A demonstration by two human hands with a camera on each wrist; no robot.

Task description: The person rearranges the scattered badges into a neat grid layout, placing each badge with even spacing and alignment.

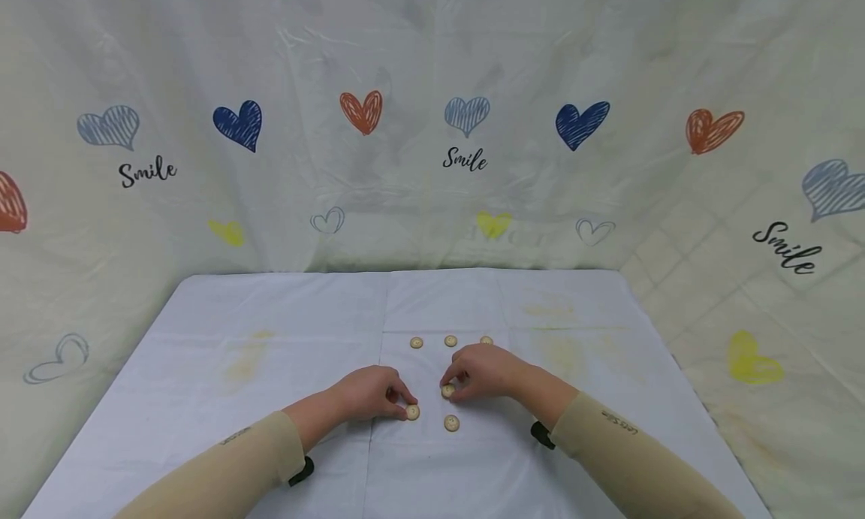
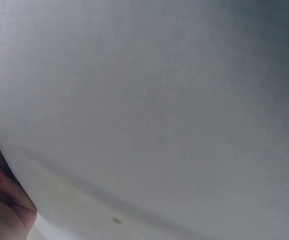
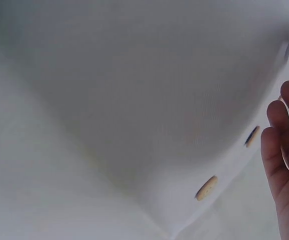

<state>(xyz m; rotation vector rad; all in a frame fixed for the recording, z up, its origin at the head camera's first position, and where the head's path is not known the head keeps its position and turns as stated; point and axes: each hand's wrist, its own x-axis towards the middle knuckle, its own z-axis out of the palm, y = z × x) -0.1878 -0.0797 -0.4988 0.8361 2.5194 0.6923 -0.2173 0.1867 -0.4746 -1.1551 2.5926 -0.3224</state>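
Round, light wooden buttons lie on a white cloth. My left hand [image 1: 378,393] pinches one button [image 1: 412,412] by its left edge, between thumb and fingertips, at the cloth. Just to its right and farther back, my right hand [image 1: 486,372] has its thumb and fingers on another button [image 1: 448,390]. Nearer to me, below the right hand, lies a loose button [image 1: 451,423]. In the left wrist view only part of the left hand [image 2: 7,205] shows at the edge. The right wrist view catches the right hand's fingers [image 3: 274,150] beside two buttons [image 3: 206,188].
Behind the hands is a row of three buttons [image 1: 450,341], the rightmost partly hidden by the right hand. The white cloth [image 1: 203,399] covers the table and bears yellowish stains. A curtain [image 1: 405,38] printed with hearts surrounds the back and sides.
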